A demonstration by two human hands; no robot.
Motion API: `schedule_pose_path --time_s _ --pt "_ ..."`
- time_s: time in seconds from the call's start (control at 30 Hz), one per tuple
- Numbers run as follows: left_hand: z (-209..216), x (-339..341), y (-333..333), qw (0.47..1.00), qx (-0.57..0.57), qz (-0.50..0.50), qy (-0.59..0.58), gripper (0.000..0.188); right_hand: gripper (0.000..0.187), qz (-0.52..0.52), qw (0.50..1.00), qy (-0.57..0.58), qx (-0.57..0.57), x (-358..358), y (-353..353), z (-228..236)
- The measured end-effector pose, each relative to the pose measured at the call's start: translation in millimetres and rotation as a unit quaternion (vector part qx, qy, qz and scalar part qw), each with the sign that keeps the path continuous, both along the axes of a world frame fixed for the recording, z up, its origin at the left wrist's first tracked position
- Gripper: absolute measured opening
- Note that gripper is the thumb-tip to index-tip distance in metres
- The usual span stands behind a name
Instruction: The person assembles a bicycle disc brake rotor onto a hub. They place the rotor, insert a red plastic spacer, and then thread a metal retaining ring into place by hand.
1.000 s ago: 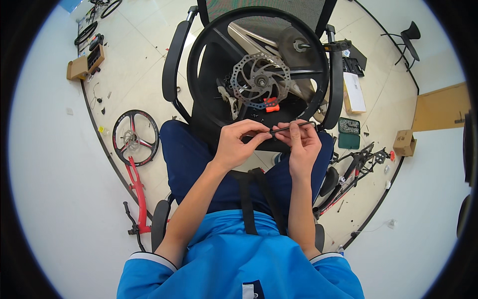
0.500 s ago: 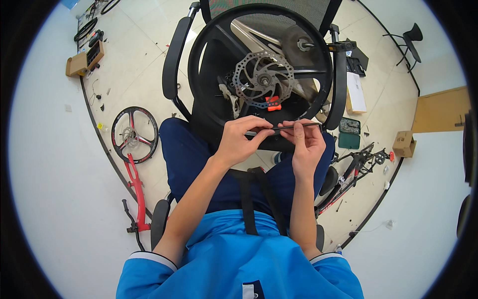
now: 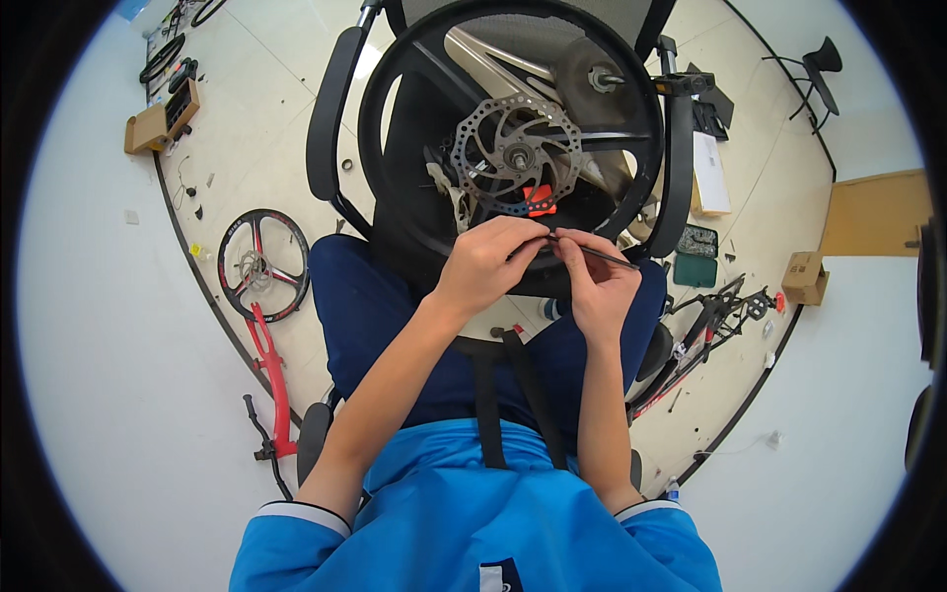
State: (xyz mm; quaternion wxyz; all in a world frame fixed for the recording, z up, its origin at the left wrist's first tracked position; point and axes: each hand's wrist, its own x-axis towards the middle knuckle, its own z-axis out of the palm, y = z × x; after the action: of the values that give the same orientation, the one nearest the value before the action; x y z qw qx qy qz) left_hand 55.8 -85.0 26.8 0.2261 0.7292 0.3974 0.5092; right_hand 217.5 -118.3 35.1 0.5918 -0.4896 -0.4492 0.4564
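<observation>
Your two hands meet on a thin dark rod (image 3: 609, 258), just above the front edge of the chair seat (image 3: 483, 282).
Your right hand (image 3: 598, 288) grips the rod along its length; your left hand (image 3: 485, 259) is narrowed to a pinch at its upper end, and whether a small part sits there too is hidden. Beyond your fingers, the black wheel (image 3: 372, 148) lies flat across the seat, with the brake rotor (image 3: 501, 145) already centred on its hub; bolts are too small to make out, so what is left there cannot be judged. Its near rim lies close to your hands, while an orange piece (image 3: 539, 200) and a pale crumpled cloth (image 3: 458, 204) crowd the space by the rotor. A green case (image 3: 695, 269) lies open past the seat's right edge.
</observation>
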Motion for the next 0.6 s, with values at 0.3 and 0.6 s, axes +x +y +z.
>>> schedule_pose_path --time_s 0.3,0.6 --pt "-21.0 7.1 -8.5 0.998 -0.049 0.034 -0.031 0.018 0.016 0.006 0.989 0.097 -0.11 -2.9 5.8 -30.2" --pt "-16.4 -4.8 -8.2 0.989 -0.118 -0.037 -0.076 0.017 0.013 0.074 0.959 0.214 -0.169 13.2 7.1 -47.0"
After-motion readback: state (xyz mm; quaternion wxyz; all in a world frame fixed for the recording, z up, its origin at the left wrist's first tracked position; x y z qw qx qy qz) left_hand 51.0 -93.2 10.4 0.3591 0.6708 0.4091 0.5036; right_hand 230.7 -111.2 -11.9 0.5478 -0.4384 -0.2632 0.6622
